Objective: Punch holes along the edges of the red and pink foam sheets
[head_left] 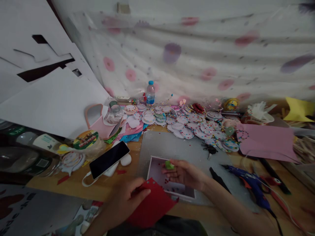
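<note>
Left hand (130, 198): pinched red sheet (154, 206)
Right hand (185, 172): held green object (169, 165)
Red sheet: had edge holes (apparently), middle uncut

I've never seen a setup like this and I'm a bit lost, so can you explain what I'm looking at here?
Of course. There's no machine here: these are a person's two bare hands. The single picture comes from a camera worn on the head, looking forward and down, so the forearms reach in from the bottom.

The left hand holds a red sheet. The right hand holds a small green piece above a shallow tray; I can't tell exactly what that piece is.

Behind lie heaps of decorated discs and a bottle. A phone is on the left, a blue glue gun on the right.
</note>
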`<state>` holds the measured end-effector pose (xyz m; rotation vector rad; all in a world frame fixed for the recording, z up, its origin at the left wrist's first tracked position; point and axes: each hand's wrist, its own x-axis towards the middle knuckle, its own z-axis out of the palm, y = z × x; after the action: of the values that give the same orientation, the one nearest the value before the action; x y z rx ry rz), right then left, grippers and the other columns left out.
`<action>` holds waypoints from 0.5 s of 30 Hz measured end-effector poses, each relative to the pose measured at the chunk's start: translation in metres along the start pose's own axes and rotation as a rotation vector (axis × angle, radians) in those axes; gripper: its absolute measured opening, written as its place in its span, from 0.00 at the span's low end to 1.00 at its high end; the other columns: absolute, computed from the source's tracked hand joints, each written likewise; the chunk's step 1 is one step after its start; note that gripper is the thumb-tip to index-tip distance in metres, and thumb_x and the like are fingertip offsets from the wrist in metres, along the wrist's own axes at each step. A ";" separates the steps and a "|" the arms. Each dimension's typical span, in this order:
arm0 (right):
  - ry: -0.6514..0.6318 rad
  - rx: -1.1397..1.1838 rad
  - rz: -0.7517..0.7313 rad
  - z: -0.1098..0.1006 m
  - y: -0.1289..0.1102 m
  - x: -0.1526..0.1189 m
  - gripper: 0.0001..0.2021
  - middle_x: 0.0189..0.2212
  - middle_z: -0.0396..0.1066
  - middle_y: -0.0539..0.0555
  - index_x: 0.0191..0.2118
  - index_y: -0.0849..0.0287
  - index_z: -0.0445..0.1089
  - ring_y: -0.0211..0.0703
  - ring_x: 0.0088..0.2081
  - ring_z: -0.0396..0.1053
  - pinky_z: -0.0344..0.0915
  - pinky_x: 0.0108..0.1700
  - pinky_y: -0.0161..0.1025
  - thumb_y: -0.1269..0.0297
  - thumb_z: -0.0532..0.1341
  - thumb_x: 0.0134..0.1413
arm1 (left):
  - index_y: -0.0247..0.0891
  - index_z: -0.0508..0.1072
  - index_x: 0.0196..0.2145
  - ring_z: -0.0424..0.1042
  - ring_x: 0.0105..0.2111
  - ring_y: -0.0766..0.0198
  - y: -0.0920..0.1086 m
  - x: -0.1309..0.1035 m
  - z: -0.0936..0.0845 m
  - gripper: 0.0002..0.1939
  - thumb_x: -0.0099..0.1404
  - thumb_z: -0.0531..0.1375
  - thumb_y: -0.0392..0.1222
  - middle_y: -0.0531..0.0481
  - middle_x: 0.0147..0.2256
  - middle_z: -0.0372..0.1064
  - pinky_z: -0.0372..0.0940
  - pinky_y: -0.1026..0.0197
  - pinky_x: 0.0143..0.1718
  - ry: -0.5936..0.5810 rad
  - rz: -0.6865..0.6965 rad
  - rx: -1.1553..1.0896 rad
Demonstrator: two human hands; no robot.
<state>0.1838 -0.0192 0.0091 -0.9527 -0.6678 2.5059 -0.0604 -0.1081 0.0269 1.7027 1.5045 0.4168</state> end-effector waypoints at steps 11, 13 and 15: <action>-0.190 0.167 0.144 -0.006 0.005 0.010 0.20 0.13 0.48 0.42 0.28 0.64 0.67 0.31 0.16 0.45 0.46 0.23 0.31 0.51 0.50 0.48 | 0.39 0.68 0.31 0.67 0.34 0.64 0.005 -0.003 0.003 0.13 0.65 0.53 0.50 0.54 0.31 0.69 0.60 0.67 0.36 -0.018 -0.023 -0.112; -0.184 0.100 0.155 -0.009 0.006 0.011 0.21 0.13 0.46 0.42 0.27 0.63 0.66 0.31 0.16 0.43 0.43 0.22 0.31 0.50 0.48 0.50 | 0.38 0.68 0.30 0.67 0.32 0.64 0.008 0.000 0.003 0.14 0.65 0.53 0.50 0.54 0.29 0.68 0.60 0.66 0.34 -0.028 -0.022 -0.086; -0.129 0.029 0.115 -0.010 0.006 0.012 0.21 0.14 0.49 0.44 0.27 0.62 0.65 0.31 0.16 0.44 0.42 0.21 0.30 0.50 0.46 0.52 | 0.38 0.68 0.31 0.67 0.31 0.64 0.010 0.003 0.003 0.14 0.65 0.52 0.51 0.54 0.29 0.69 0.61 0.66 0.33 -0.024 -0.020 -0.064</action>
<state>0.1810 -0.0152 -0.0067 -0.8467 -0.6291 2.6895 -0.0507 -0.1058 0.0315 1.6367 1.4744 0.4285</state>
